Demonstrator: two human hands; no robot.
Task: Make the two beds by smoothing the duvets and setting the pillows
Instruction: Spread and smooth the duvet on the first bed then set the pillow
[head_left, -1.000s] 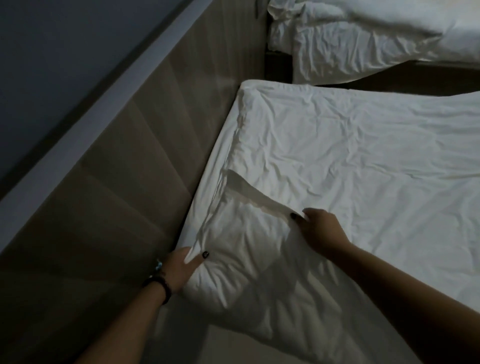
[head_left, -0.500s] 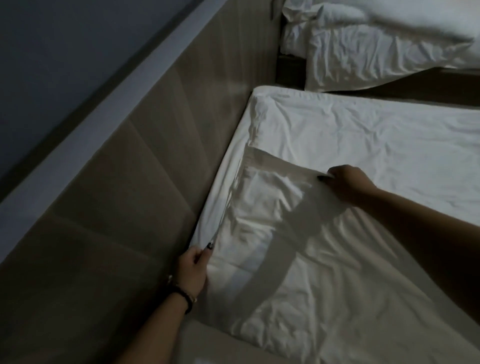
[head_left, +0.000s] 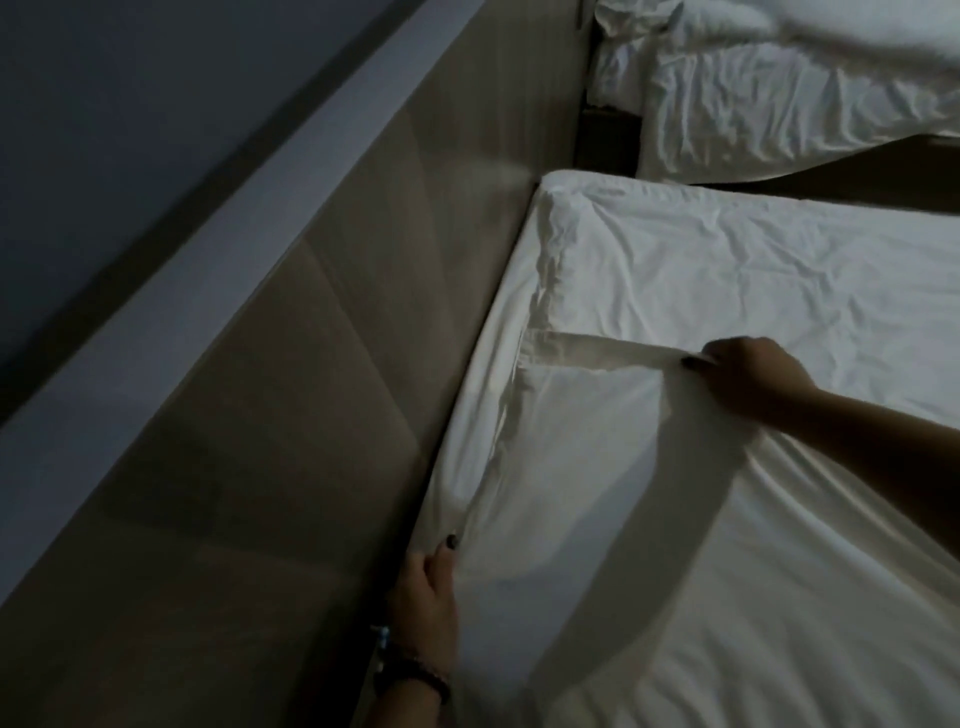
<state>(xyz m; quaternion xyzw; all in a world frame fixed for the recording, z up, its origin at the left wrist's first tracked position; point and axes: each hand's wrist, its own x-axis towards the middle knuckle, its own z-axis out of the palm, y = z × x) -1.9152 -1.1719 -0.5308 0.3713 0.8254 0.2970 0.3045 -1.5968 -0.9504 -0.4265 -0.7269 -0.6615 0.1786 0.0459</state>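
While both hands (head_left: 748, 371) grip, duvet (head_left: 597, 467) lies flatter.

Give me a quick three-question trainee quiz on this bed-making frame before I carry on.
1. True or false: both hands grip the near bed's duvet.
2. Which hand holds the folded top edge? A) left hand B) right hand
3. Fill in: the far bed looks ____.

Key
1. True: left hand pinches the headboard side edge, right hand the top edge.
2. B
3. Rumpled, unmade.
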